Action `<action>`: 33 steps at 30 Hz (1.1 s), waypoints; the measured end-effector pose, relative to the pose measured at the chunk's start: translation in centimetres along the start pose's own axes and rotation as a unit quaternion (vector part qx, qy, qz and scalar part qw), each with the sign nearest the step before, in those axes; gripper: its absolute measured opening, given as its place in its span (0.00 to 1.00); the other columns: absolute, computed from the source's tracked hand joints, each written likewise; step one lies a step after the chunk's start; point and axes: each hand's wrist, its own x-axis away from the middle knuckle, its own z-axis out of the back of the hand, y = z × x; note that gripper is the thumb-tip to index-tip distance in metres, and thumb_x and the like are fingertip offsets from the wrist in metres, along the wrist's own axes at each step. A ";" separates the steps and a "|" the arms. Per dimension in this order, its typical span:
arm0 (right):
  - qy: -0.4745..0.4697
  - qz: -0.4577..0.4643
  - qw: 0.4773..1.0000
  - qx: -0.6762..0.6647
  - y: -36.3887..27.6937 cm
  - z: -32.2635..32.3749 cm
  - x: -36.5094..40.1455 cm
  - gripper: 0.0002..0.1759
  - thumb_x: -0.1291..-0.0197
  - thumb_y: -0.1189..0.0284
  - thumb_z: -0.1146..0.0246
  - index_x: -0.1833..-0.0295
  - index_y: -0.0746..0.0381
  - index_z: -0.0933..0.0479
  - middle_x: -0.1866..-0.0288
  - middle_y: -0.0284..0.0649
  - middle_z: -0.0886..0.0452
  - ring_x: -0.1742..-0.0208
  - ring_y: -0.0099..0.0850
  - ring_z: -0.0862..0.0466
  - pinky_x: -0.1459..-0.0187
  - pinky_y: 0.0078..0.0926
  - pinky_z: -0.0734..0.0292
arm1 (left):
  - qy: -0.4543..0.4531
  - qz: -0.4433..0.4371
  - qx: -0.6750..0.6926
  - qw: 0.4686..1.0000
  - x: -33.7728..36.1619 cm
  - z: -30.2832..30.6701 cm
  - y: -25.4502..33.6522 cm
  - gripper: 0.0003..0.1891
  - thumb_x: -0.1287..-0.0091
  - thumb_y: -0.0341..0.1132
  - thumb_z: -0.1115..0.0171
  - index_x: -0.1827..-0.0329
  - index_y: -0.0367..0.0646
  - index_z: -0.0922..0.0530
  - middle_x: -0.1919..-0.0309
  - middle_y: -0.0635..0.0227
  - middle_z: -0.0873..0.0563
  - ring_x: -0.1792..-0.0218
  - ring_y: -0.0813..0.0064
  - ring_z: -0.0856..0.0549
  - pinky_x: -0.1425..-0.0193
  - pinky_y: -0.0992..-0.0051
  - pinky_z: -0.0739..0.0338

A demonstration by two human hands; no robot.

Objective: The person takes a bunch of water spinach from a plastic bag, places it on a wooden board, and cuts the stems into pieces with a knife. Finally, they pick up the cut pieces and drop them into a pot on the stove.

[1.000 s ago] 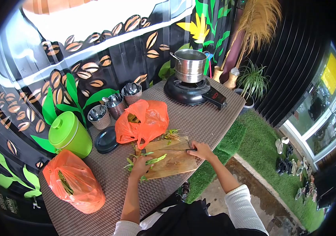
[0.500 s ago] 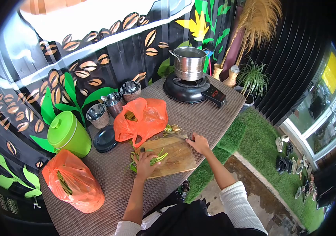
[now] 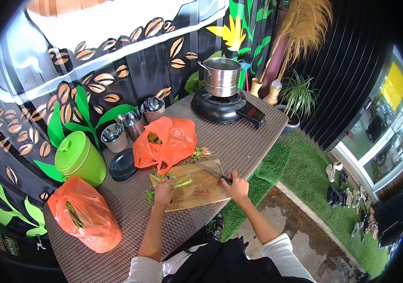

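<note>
My left hand [image 3: 164, 190] is closed around a small bunch of green stems [image 3: 183, 182] at the left side of the wooden cutting board [image 3: 201, 192]. Leafy ends hang out on the hand's left, and cut ends point right over the board. In my right hand [image 3: 238, 188], at the board's right edge, is a knife [image 3: 216, 173] gripped by its dark handle. Its blade points up and left across the board's far right corner, apart from the stems. Just beyond the board sit an open orange plastic bag [image 3: 173, 141] and a pile of root trimmings [image 3: 201, 153].
A second orange bag [image 3: 88, 219] stands at the table's left, near a lidded green bucket [image 3: 81, 160] and dark plates [image 3: 123, 165]. Several cutlery cups [image 3: 132, 125] line the wall. At the far right, a steel pot [image 3: 222, 78] sits on a black portable stove [image 3: 215, 107].
My left hand has closed around the stems and shifted left with them, where before it lay over them on the board. The knife blade now shows more plainly in my right hand.
</note>
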 end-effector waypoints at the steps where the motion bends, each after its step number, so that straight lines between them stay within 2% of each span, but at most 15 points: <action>1: -0.001 0.005 1.000 -0.009 -0.2 0.1 0.5 0.25 0.44 0.49 0.35 0.59 0.59 0.31 0.78 0.44 0.18 0.74 0.45 0.15 0.72 0.44 0.22 | 0.042 -0.024 0.000 0.999 -0.7 0.3 -0.4 0.11 0.44 0.31 0.30 0.57 0.48 0.14 0.55 0.71 0.13 0.45 0.67 0.21 0.24 0.44 0.58; 3: -0.003 0.008 1.000 -0.018 -0.7 0.2 1.4 0.25 0.45 0.50 0.34 0.60 0.59 0.32 0.77 0.43 0.19 0.75 0.45 0.16 0.73 0.43 0.23 | 0.094 -0.085 -0.004 0.992 -2.2 1.5 -1.1 0.12 0.44 0.34 0.28 0.57 0.46 0.13 0.55 0.72 0.13 0.43 0.64 0.22 0.25 0.44 0.59; 7: 0.005 0.037 0.999 0.000 -0.7 -0.3 2.6 0.24 0.46 0.50 0.33 0.61 0.58 0.32 0.80 0.42 0.20 0.78 0.43 0.17 0.76 0.41 0.24 | 0.075 -0.150 0.007 0.986 -3.4 3.3 -1.2 0.09 0.41 0.36 0.31 0.60 0.45 0.13 0.54 0.67 0.13 0.46 0.65 0.21 0.26 0.42 0.58; 9: 0.006 0.040 0.999 0.002 -0.6 -0.6 3.1 0.24 0.46 0.50 0.33 0.61 0.58 0.32 0.80 0.42 0.20 0.79 0.43 0.17 0.77 0.40 0.24 | -0.035 -0.100 -0.030 0.994 -4.1 3.6 -1.5 0.13 0.40 0.44 0.33 0.58 0.46 0.13 0.56 0.65 0.14 0.45 0.63 0.21 0.27 0.40 0.59; 10: 0.015 0.043 0.999 -0.004 -0.6 -0.7 3.3 0.24 0.46 0.51 0.33 0.62 0.58 0.33 0.81 0.42 0.21 0.80 0.43 0.18 0.78 0.40 0.25 | -0.036 -0.100 -0.031 0.994 -4.2 3.3 -1.6 0.13 0.40 0.44 0.33 0.58 0.46 0.13 0.56 0.65 0.14 0.45 0.63 0.21 0.27 0.40 0.59; 12: 0.024 0.046 0.999 -0.010 -0.6 -1.1 3.6 0.24 0.46 0.51 0.33 0.62 0.58 0.33 0.81 0.42 0.21 0.80 0.42 0.18 0.79 0.39 0.25 | 0.046 -0.066 -0.035 0.996 -4.6 2.1 -1.6 0.15 0.39 0.46 0.34 0.56 0.47 0.14 0.61 0.63 0.15 0.47 0.63 0.22 0.27 0.40 0.59; 13: 0.027 0.048 0.998 -0.014 -0.5 -1.2 3.7 0.23 0.46 0.52 0.32 0.63 0.58 0.33 0.82 0.42 0.22 0.80 0.42 0.18 0.79 0.39 0.25 | 0.045 -0.066 -0.035 0.996 -4.9 1.4 -1.6 0.15 0.39 0.46 0.34 0.56 0.47 0.14 0.61 0.63 0.15 0.47 0.63 0.22 0.27 0.40 0.59; 15: 0.029 0.049 0.998 -0.016 -0.4 -1.3 3.9 0.23 0.46 0.53 0.32 0.63 0.58 0.33 0.82 0.41 0.22 0.81 0.42 0.18 0.79 0.39 0.25 | 0.067 -0.007 -0.058 0.996 -5.6 -0.1 -1.7 0.13 0.39 0.44 0.34 0.55 0.49 0.15 0.62 0.64 0.17 0.49 0.63 0.23 0.27 0.42 0.58; 19: 0.031 0.054 0.998 -0.005 -0.6 -1.1 4.0 0.22 0.45 0.54 0.32 0.63 0.58 0.33 0.82 0.41 0.22 0.80 0.42 0.19 0.78 0.39 0.25 | 0.037 -0.003 -0.078 0.996 -6.3 -2.4 -3.0 0.10 0.39 0.40 0.33 0.57 0.50 0.16 0.61 0.65 0.18 0.50 0.64 0.24 0.27 0.42 0.57; 22: 0.034 0.060 0.998 -0.008 -0.4 -1.1 4.0 0.22 0.45 0.54 0.32 0.63 0.58 0.33 0.82 0.42 0.22 0.80 0.43 0.18 0.78 0.39 0.25 | -0.009 0.044 -0.061 0.997 -6.9 -2.7 -3.1 0.08 0.40 0.38 0.32 0.60 0.51 0.17 0.58 0.67 0.19 0.48 0.64 0.25 0.25 0.42 0.60; 24: 0.034 0.064 0.997 -0.013 -0.4 -1.1 4.1 0.22 0.45 0.55 0.32 0.63 0.58 0.33 0.81 0.42 0.22 0.79 0.43 0.18 0.77 0.40 0.25 | 0.022 0.013 -0.082 0.996 -6.7 -2.3 -2.7 0.07 0.41 0.38 0.32 0.61 0.51 0.18 0.61 0.68 0.19 0.46 0.64 0.25 0.25 0.40 0.64; 28: 0.031 0.061 0.998 -0.013 -0.5 -1.0 4.1 0.22 0.45 0.55 0.32 0.63 0.58 0.33 0.81 0.42 0.22 0.78 0.43 0.18 0.77 0.40 0.24 | 0.064 0.019 -0.064 0.996 -6.1 -0.1 -1.0 0.07 0.40 0.38 0.32 0.61 0.52 0.18 0.65 0.70 0.18 0.45 0.64 0.24 0.26 0.36 0.68; 31: 0.035 0.064 0.997 -0.007 -0.4 -1.2 4.3 0.22 0.44 0.55 0.33 0.63 0.59 0.33 0.80 0.42 0.22 0.78 0.43 0.18 0.76 0.40 0.24 | 0.181 0.082 0.004 0.980 -6.3 1.0 -0.4 0.05 0.39 0.40 0.32 0.65 0.52 0.15 0.71 0.69 0.15 0.51 0.63 0.18 0.31 0.29 0.71; 32: 0.036 0.068 0.997 0.000 -0.4 -1.3 4.2 0.22 0.44 0.55 0.33 0.63 0.59 0.33 0.80 0.42 0.22 0.78 0.43 0.18 0.76 0.40 0.24 | 0.182 0.082 0.003 0.980 -6.3 1.3 -0.5 0.05 0.39 0.40 0.32 0.65 0.52 0.15 0.71 0.69 0.15 0.51 0.63 0.18 0.31 0.29 0.71; 33: 0.037 0.068 0.997 -0.001 -0.4 -1.4 4.2 0.22 0.44 0.55 0.33 0.63 0.59 0.33 0.80 0.42 0.22 0.78 0.43 0.18 0.76 0.40 0.24 | 0.141 0.100 0.043 0.984 -6.0 2.7 0.2 0.07 0.41 0.40 0.30 0.65 0.50 0.15 0.72 0.70 0.15 0.53 0.62 0.17 0.32 0.29 0.72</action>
